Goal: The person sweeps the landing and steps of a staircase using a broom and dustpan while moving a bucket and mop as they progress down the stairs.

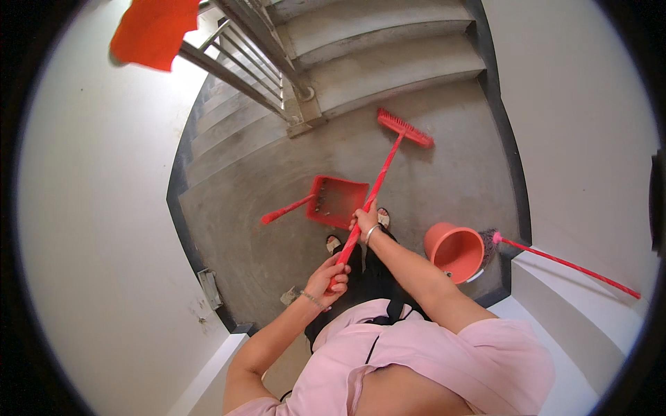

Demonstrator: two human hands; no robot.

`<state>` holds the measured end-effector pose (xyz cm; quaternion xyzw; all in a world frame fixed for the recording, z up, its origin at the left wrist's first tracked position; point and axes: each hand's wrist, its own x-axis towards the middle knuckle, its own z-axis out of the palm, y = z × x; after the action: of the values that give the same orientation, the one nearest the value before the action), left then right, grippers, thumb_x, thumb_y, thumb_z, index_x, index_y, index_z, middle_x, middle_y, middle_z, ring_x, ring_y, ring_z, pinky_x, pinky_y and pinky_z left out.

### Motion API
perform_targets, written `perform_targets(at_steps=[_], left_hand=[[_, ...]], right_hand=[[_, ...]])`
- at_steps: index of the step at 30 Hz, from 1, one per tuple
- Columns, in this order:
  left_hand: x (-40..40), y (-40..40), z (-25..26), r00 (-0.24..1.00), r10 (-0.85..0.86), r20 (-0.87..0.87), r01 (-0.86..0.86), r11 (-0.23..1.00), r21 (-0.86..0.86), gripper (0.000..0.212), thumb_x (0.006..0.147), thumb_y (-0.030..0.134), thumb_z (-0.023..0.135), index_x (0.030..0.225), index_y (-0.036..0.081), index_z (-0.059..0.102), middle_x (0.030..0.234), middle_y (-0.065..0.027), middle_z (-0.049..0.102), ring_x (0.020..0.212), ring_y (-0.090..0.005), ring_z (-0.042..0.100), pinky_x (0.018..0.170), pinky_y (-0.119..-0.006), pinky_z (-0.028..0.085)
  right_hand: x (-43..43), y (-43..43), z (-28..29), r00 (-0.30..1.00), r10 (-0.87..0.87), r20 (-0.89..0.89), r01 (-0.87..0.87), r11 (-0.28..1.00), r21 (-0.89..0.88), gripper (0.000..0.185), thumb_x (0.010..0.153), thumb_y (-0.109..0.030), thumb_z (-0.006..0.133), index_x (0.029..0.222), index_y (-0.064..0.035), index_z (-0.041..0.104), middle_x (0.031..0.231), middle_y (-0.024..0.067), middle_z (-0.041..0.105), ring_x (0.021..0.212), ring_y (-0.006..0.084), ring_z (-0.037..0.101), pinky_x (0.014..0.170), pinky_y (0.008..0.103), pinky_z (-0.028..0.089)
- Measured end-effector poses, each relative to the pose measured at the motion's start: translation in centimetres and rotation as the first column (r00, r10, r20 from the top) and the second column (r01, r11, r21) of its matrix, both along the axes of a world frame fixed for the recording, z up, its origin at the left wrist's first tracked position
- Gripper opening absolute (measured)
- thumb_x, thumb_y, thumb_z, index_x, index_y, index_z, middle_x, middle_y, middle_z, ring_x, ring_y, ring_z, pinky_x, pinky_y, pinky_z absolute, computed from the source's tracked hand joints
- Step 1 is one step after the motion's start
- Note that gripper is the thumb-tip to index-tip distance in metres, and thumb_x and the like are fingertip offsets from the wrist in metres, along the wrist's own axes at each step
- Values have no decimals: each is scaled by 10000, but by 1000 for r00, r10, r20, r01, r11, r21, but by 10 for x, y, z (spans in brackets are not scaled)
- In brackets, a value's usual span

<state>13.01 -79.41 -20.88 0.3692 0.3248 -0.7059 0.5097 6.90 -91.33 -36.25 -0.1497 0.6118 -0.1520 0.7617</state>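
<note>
Both hands grip the red handle of a push broom (382, 174). My left hand (328, 278) is closed around its upper end, close to my body. Further down the handle, my right hand (366, 218) wraps it, with a bangle on that wrist. The broom's red bristled head (405, 129) is at the landing floor, near the foot of the rising stairs. A red dustpan (343, 200) lies just ahead of my feet, its short handle pointing left. Small bits of debris are in the dustpan.
An orange-red bucket (458, 253) stands to my right, beside a red-handled mop (567, 265) leaning on the wall. Concrete steps (390, 78) rise ahead; others (234, 140) lie beyond the metal railing (239, 78) at left. An orange cloth (156, 34) hangs over the rail.
</note>
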Motion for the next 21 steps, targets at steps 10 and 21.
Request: perform_targets(at_steps=[10, 21], left_hand=[[32, 153, 53, 977, -138, 161, 151, 986, -69, 383, 787, 78, 430, 1119, 141, 250, 744, -59, 422, 484, -57, 337, 358, -143, 279], [130, 159, -124, 51, -375, 926, 427, 846, 320, 562, 671, 92, 536, 1153, -3, 263, 1037, -190, 404, 827, -245, 484, 714, -318, 403]], right_hand=[[36, 151, 49, 997, 80, 13, -80, 996, -48, 720, 701, -7, 364, 1232, -249, -58, 532, 73, 408, 381, 165, 403, 337, 292, 359], [17, 92, -2, 787, 535, -307, -593, 794, -134, 317, 801, -228, 343, 1118, -226, 333, 585, 60, 406, 414, 134, 410, 345, 273, 382]])
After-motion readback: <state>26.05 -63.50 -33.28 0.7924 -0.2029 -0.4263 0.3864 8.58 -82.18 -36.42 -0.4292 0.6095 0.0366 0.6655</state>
